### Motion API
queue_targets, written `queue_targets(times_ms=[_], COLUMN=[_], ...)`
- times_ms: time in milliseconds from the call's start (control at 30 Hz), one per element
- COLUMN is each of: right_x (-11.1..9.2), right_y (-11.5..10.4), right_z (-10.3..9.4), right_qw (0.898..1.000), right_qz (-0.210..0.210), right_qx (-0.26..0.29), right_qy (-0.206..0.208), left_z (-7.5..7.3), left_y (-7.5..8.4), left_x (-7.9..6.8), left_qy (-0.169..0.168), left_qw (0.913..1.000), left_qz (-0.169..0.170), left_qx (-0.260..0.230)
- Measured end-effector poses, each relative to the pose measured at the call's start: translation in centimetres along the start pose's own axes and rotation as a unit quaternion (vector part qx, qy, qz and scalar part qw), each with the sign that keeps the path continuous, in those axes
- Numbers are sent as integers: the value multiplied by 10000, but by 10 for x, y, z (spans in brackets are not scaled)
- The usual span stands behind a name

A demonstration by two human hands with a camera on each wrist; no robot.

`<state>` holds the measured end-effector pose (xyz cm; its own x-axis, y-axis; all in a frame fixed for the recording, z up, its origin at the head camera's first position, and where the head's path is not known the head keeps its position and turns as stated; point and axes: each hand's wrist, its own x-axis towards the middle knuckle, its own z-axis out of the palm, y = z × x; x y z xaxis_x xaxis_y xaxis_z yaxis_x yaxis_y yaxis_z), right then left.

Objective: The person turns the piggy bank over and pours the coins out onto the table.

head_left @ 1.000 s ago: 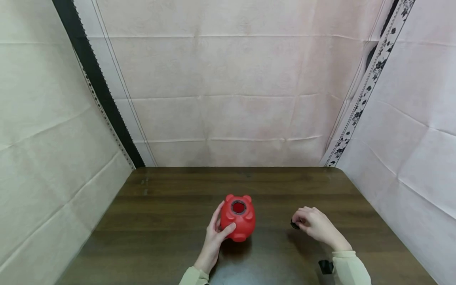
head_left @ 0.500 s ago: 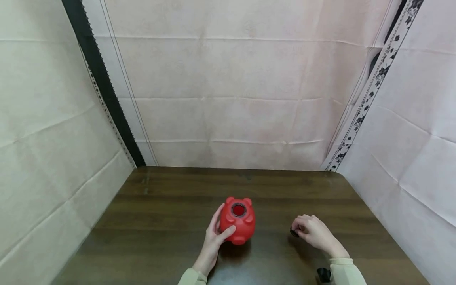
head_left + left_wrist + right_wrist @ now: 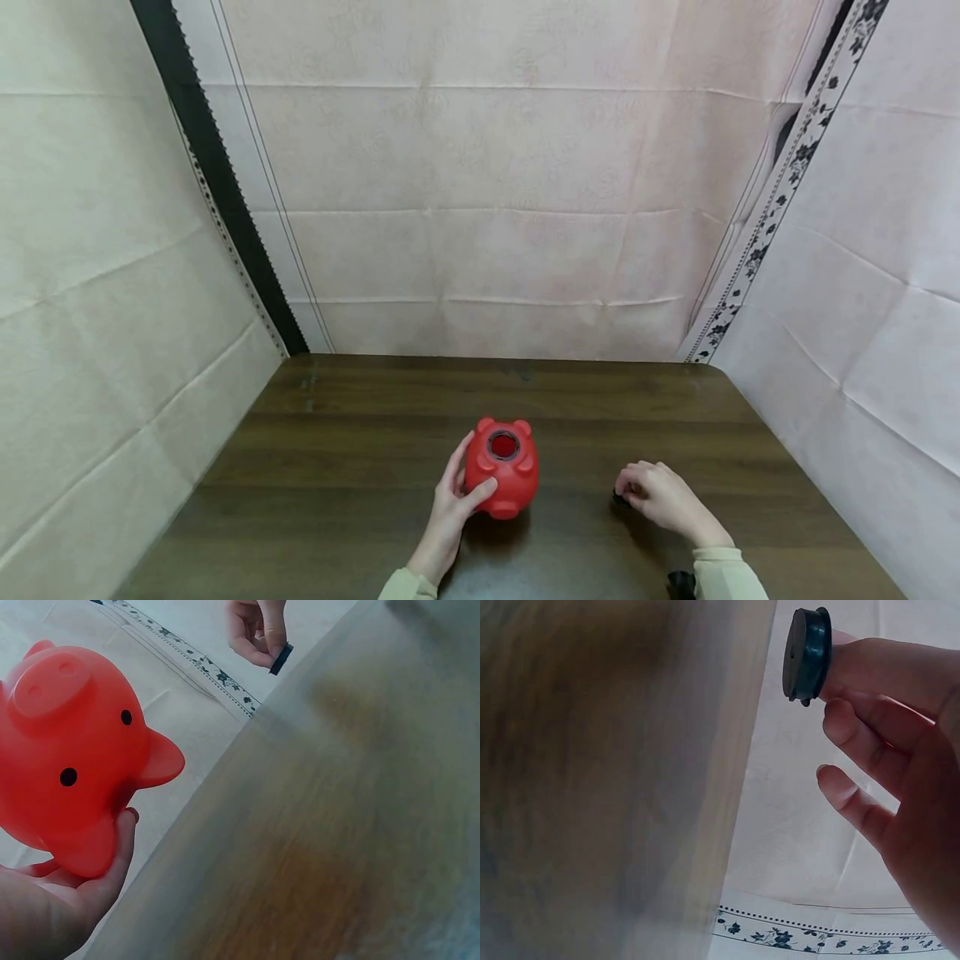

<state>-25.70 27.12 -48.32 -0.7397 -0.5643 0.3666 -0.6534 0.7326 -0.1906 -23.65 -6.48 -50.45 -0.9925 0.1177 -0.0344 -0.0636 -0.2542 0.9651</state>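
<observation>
A red pig-shaped piggy bank is gripped in my left hand, thumb on the near side and fingers round its left flank. Its round, dark-rimmed opening faces up toward the head camera. The left wrist view shows the snout, black eyes and ears of the piggy bank. To the right, my right hand pinches a small black round stopper by the fingertips, over the table and apart from the piggy bank. In the right wrist view, the flat face of the stopper points away from the palm.
A dark brown wooden table lies under both hands, with their shadows on it. Pale cloth walls enclose it at the back and both sides. A black device sits by the right sleeve.
The head view has tilted slightly, so table and hands sit a little lower in it. Both hands keep their grips on the piggy bank and the stopper, with hardly any other movement.
</observation>
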Motion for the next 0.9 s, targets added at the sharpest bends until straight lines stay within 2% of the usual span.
queue_targets(times_ms=[333,667,900], right_x=[-4,-6,-6], right_y=[2,6,9], right_z=[4,8,10], right_qw=[9996,9998,9999], right_qz=[106,-29,-81], right_qx=[28,101,-48], right_qy=[-262,-145,-89], left_z=[1,1,-1], left_y=[-2,-3,-4], left_x=[0,1,3], left_qy=[66,70,51], left_qw=[10000,9999,9999], left_qz=[-51,6,-31], left_qx=[37,99,127])
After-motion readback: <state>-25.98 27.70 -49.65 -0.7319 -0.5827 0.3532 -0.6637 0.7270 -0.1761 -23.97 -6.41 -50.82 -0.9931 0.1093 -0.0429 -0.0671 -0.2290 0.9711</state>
